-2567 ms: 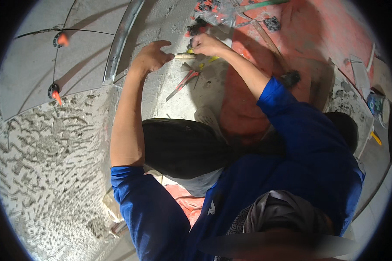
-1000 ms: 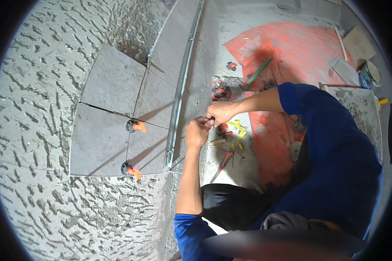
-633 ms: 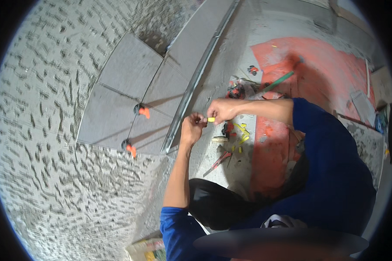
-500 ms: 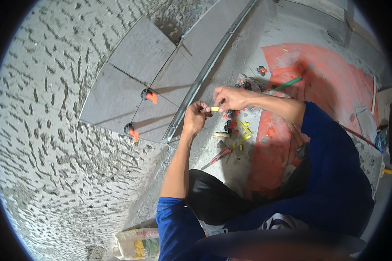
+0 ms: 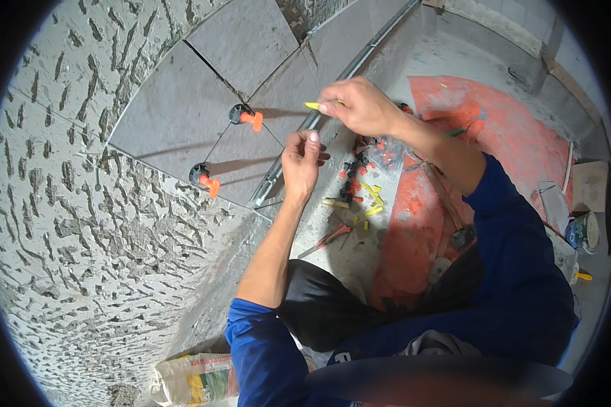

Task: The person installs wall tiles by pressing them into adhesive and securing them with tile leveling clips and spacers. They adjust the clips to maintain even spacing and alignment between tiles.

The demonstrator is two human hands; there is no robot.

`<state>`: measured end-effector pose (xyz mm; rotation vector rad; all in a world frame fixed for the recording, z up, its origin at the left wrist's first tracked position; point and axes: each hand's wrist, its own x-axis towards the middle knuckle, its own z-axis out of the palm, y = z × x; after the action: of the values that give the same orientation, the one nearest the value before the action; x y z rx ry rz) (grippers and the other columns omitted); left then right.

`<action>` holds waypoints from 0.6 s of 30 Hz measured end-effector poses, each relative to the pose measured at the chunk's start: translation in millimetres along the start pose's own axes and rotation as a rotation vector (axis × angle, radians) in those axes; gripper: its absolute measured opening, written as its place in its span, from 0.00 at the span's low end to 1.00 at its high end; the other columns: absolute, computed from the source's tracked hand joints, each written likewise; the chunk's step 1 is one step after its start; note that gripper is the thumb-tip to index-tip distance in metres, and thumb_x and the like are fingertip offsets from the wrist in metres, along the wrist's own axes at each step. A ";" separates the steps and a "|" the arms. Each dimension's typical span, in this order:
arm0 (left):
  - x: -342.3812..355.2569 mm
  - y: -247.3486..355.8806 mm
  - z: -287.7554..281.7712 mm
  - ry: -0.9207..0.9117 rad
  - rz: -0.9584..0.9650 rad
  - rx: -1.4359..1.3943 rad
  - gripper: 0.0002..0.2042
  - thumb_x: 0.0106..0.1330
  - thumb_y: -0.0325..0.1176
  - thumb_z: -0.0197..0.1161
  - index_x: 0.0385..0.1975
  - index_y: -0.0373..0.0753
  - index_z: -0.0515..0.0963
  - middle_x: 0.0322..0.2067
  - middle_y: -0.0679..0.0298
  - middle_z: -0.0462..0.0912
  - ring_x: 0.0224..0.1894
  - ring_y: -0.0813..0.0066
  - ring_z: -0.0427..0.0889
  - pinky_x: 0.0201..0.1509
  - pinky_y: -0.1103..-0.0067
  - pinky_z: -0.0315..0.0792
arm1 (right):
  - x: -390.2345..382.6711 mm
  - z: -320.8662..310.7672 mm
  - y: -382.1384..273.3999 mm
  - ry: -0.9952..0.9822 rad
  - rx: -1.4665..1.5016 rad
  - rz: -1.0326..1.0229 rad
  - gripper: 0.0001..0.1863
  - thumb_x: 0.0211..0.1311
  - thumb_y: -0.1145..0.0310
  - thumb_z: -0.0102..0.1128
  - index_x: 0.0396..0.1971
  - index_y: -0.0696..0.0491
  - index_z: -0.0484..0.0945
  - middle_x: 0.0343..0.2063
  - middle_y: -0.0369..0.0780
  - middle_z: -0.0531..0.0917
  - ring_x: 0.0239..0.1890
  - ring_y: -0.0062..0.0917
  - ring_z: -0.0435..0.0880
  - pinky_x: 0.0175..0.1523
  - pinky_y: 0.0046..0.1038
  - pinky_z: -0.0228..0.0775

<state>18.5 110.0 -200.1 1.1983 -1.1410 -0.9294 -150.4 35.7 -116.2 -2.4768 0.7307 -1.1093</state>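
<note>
My right hand [image 5: 366,106] pinches a small yellow wedge [image 5: 312,105] between thumb and fingers, its thin tip pointing left above the metal strip [image 5: 352,68]. Just below it, my left hand [image 5: 301,166] is raised beside the strip, fingers loosely bent, thumb up and apart, with nothing visible in it. Grey tiles [image 5: 173,102] lie against the rough mortar on the left. Two black tile levelers with orange handles stand on the tile joints: an upper one [image 5: 251,120] and a lower one [image 5: 207,181].
Loose yellow wedges [image 5: 373,197], black-and-orange levelers [image 5: 352,180] and red-handled pliers [image 5: 334,235] lie on the floor between my knees and the strip. A red sheet [image 5: 495,122] spreads to the right, with a hammer [image 5: 460,234] on it. A bucket [image 5: 582,233] stands far right.
My hands have parted: the right has moved up and left with the yellow wedge, and the left has let go of it. The view has shifted slightly.
</note>
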 end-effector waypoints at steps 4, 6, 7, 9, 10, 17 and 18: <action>-1.7 -7.2 -5.2 -0.147 0.001 0.293 0.15 0.68 0.41 0.63 0.37 0.32 0.79 0.23 0.66 0.78 0.26 0.80 0.76 0.33 0.79 0.73 | 32.1 3.3 -23.4 0.003 -0.038 -0.039 0.13 0.59 0.63 0.55 0.31 0.56 0.82 0.20 0.49 0.80 0.28 0.46 0.81 0.37 0.43 0.71; -1.3 -7.2 -6.4 -0.203 0.004 0.386 0.17 0.68 0.43 0.62 0.39 0.31 0.79 0.26 0.65 0.79 0.28 0.80 0.76 0.34 0.81 0.73 | 44.8 12.6 -34.2 0.001 -0.028 -0.026 0.13 0.59 0.63 0.54 0.30 0.56 0.82 0.20 0.49 0.81 0.28 0.46 0.81 0.37 0.44 0.72; -1.8 -6.1 -6.5 -0.210 0.041 0.399 0.17 0.68 0.42 0.63 0.39 0.31 0.79 0.25 0.66 0.79 0.27 0.80 0.76 0.34 0.81 0.73 | 50.8 17.2 -38.3 0.008 -0.024 -0.026 0.12 0.58 0.63 0.54 0.30 0.56 0.83 0.19 0.49 0.81 0.28 0.46 0.82 0.38 0.43 0.72; -3.1 -1.6 -6.3 -0.214 0.085 0.451 0.16 0.67 0.41 0.63 0.39 0.31 0.79 0.23 0.66 0.78 0.27 0.81 0.75 0.33 0.81 0.71 | 59.9 24.9 -43.8 0.013 -0.023 -0.030 0.12 0.58 0.64 0.54 0.30 0.56 0.83 0.19 0.48 0.80 0.27 0.45 0.81 0.36 0.42 0.71; -4.0 1.4 -6.1 -0.214 0.087 0.454 0.16 0.67 0.41 0.63 0.39 0.30 0.79 0.23 0.66 0.78 0.27 0.81 0.74 0.33 0.80 0.71 | 63.4 27.7 -45.4 0.011 -0.028 -0.035 0.12 0.59 0.64 0.55 0.30 0.56 0.82 0.18 0.47 0.80 0.25 0.44 0.80 0.34 0.40 0.70; -8.8 19.0 -3.1 -0.219 0.100 0.475 0.15 0.66 0.39 0.64 0.39 0.30 0.80 0.23 0.63 0.79 0.26 0.79 0.73 0.34 0.78 0.71 | 73.4 30.4 -50.5 -0.027 -0.107 -0.006 0.11 0.56 0.65 0.55 0.29 0.57 0.83 0.17 0.48 0.80 0.24 0.44 0.80 0.32 0.40 0.70; -9.1 19.6 -2.7 -0.223 0.084 0.476 0.14 0.66 0.38 0.64 0.39 0.30 0.80 0.23 0.63 0.79 0.26 0.79 0.73 0.34 0.78 0.72 | 75.2 29.8 -51.9 -0.043 -0.105 -0.008 0.11 0.55 0.66 0.55 0.27 0.57 0.83 0.18 0.49 0.80 0.26 0.46 0.81 0.35 0.42 0.71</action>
<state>18.5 122.4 -182.2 1.4341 -1.6423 -0.7613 -68.7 37.4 -65.6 -2.5842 0.7867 -1.0421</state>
